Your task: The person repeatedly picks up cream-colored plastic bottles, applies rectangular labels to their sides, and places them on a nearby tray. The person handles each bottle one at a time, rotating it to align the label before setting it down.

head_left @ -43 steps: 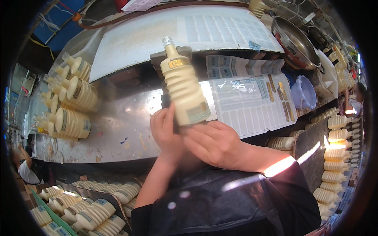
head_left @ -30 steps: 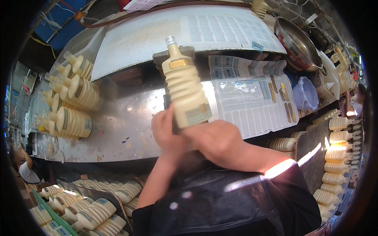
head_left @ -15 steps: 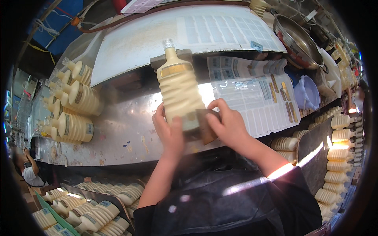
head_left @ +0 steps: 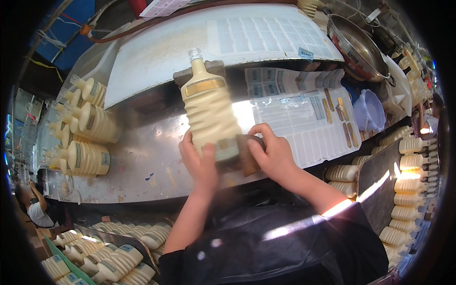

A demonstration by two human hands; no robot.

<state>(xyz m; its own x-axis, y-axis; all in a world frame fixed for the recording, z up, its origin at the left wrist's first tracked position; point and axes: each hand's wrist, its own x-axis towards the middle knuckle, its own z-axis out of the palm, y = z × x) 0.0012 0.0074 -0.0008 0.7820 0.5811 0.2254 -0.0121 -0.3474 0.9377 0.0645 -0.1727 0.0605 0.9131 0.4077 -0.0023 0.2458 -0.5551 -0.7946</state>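
A cream, ribbed bottle (head_left: 211,114) with a clear threaded neck and a gold band lies on its back on the worktable, its neck end on a brown padded rest (head_left: 181,76). My left hand (head_left: 200,164) is closed around the left side of its lower end, thumb on top. Between my right hand's (head_left: 271,151) thumb and fingers is a flat brown scraper (head_left: 248,156), its edge against the bottle's lower right corner. Next to it, a pale greenish label (head_left: 226,148) lies across the lower front of the bottle.
Label sheets (head_left: 299,128) with several gold strips lie right of the bottle. A white board (head_left: 161,57) spans the back. Similar bottles (head_left: 90,159) stack at left; more fill crates (head_left: 114,263) below. A lilac bucket (head_left: 369,111) and metal pan (head_left: 354,42) stand at right.
The whole view has shifted slightly, so the bottle and table appear a little farther left. Both hands keep their places on the bottle and scraper.
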